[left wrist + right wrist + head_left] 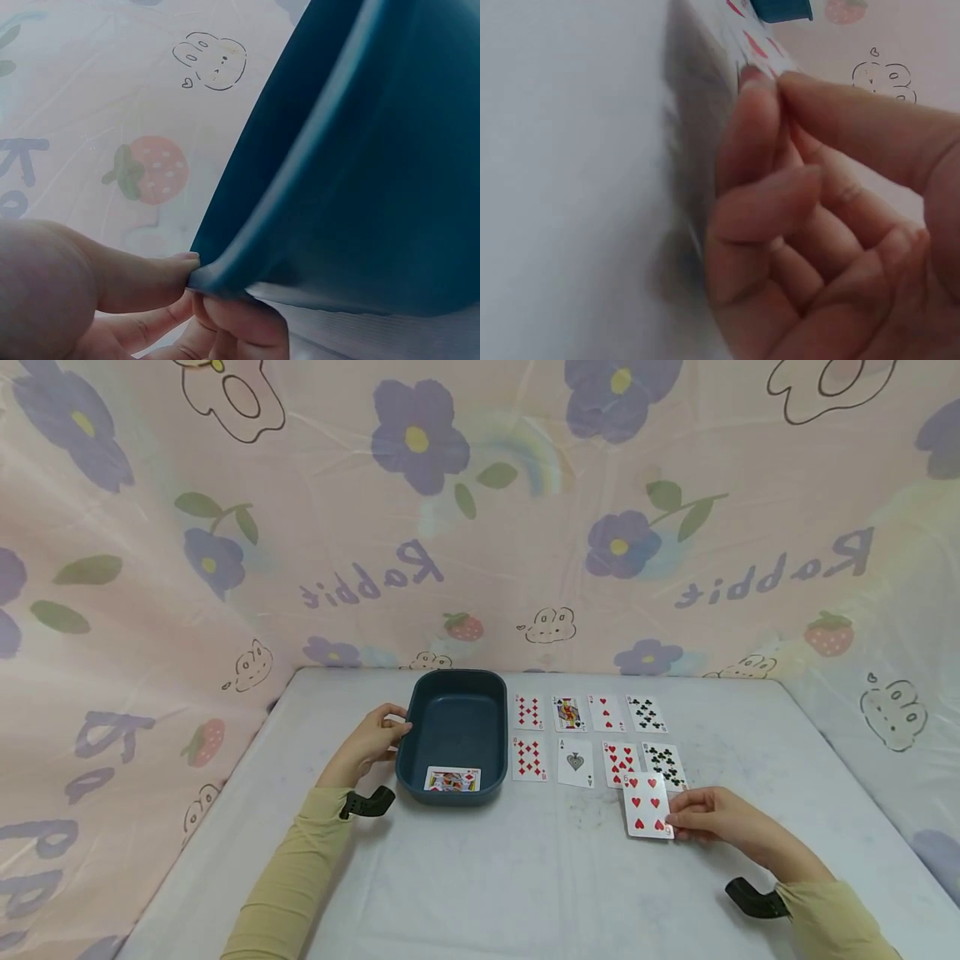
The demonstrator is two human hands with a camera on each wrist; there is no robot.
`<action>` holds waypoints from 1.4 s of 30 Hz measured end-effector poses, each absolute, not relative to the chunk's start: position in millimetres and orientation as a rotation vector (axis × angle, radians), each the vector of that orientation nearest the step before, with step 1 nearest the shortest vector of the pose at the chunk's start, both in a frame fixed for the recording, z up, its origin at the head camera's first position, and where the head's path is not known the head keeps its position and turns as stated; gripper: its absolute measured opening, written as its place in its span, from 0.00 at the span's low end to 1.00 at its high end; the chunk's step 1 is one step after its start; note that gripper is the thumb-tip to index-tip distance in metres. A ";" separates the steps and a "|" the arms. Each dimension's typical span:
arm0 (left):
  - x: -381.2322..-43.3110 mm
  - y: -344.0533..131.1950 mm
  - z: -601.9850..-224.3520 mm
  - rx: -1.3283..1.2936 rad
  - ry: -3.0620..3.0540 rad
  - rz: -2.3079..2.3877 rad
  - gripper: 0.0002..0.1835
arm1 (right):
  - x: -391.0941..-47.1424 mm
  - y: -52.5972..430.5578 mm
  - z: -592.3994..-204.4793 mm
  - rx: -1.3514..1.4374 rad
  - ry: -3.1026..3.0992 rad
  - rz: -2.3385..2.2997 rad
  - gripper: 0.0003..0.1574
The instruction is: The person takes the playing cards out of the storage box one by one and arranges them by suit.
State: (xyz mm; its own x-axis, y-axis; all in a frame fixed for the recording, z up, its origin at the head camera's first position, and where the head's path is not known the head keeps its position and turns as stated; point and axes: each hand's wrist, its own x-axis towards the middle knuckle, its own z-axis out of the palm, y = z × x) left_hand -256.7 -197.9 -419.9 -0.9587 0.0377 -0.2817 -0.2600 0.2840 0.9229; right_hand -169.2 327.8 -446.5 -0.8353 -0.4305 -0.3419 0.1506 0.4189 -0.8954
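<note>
My left hand (369,743) pinches the left rim of a dark teal rectangular tub (450,735), thumb on top and fingers beneath the lip (217,277). A face card (452,779) lies inside the tub at its near end. In my right hand (727,822) a six of hearts (647,806) is pinched by its lower right corner, face up. The card overlaps the lower edges of a hearts card (621,760) and a clubs card (663,764) from my viewpoint. The right wrist view shows thumb and forefinger on the edge of the card (754,41).
Two rows of face-up cards lie right of the tub, among them an ace of spades (575,763), a face card (570,714), a three of hearts (606,713), diamonds (529,758) and clubs (647,714). A white cloth (480,885) covers the table; a patterned curtain (510,527) hangs behind.
</note>
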 end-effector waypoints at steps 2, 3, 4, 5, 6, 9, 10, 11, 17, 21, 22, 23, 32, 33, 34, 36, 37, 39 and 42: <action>-257.0 -198.4 -420.5 -0.208 2.307 1.730 0.15 | -167.0 328.9 -449.2 -0.247 2.126 -1.436 0.17; -257.2 -198.7 -420.8 -0.211 2.307 1.730 0.15 | -165.9 328.9 -449.8 -0.251 2.117 -1.439 0.16; -257.4 -199.0 -421.0 -0.213 2.309 1.728 0.15 | -164.8 328.9 -450.2 -0.253 2.111 -1.441 0.16; -257.5 -199.3 -421.0 -0.214 2.311 1.725 0.15 | -164.0 328.5 -450.5 -0.254 2.108 -1.439 0.17; -257.6 -199.4 -420.9 -0.215 2.313 1.724 0.15 | -163.2 327.8 -450.5 -0.252 2.108 -1.438 0.17; -257.4 -199.7 -420.5 -0.216 2.317 1.723 0.15 | -161.9 325.7 -450.6 -0.245 2.109 -1.429 0.17; -257.1 -199.7 -420.4 -0.212 2.320 1.718 0.15 | -161.7 324.8 -450.8 -0.244 2.110 -1.425 0.17; -256.8 -199.8 -420.5 -0.212 2.322 1.717 0.15 | -161.5 323.9 -451.1 -0.245 2.110 -1.421 0.17; -255.1 -200.3 -421.0 -0.201 2.331 1.691 0.16 | -160.1 318.8 -451.2 -0.251 2.113 -1.395 0.16; -254.3 -199.9 -421.0 -0.205 2.334 1.683 0.17 | -160.0 314.7 -450.6 -0.238 2.132 -1.363 0.16; -254.2 -199.7 -421.1 -0.204 2.333 1.684 0.17 | -160.1 313.9 -450.5 -0.235 2.139 -1.357 0.15; -254.1 -199.6 -421.1 -0.206 2.333 1.687 0.17 | -160.2 313.2 -450.6 -0.232 2.145 -1.352 0.15; -253.7 -197.7 -419.6 -0.207 2.338 1.699 0.16 | -159.7 309.4 -448.5 -0.204 2.141 -1.355 0.14; -253.8 -197.7 -419.4 -0.206 2.337 1.699 0.16 | -159.6 308.9 -448.0 -0.197 2.138 -1.356 0.14; -253.9 -197.8 -419.3 -0.207 2.335 1.701 0.16 | -159.6 308.5 -447.7 -0.192 2.135 -1.358 0.14; -254.1 -197.8 -418.9 -0.209 2.330 1.704 0.16 | -159.5 307.9 -447.2 -0.183 2.132 -1.360 0.14; -254.2 -197.7 -418.8 -0.210 2.327 1.705 0.16 | -159.3 307.7 -447.1 -0.179 2.132 -1.359 0.14; -254.2 -197.4 -418.2 -0.212 2.323 1.705 0.16 | -159.0 307.5 -447.1 -0.177 2.132 -1.359 0.14; -254.1 -196.9 -417.4 -0.215 2.323 1.701 0.16 | -158.5 307.4 -447.0 -0.183 2.136 -1.361 0.14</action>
State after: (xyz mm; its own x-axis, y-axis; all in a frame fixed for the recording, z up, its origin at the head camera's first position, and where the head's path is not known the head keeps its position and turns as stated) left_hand -254.1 -196.9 -417.4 -0.9568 0.0305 -0.2893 -0.2666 0.3060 0.9139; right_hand -158.5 307.4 -447.0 -0.8142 -0.4146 -0.4064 0.1932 0.4667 -0.8630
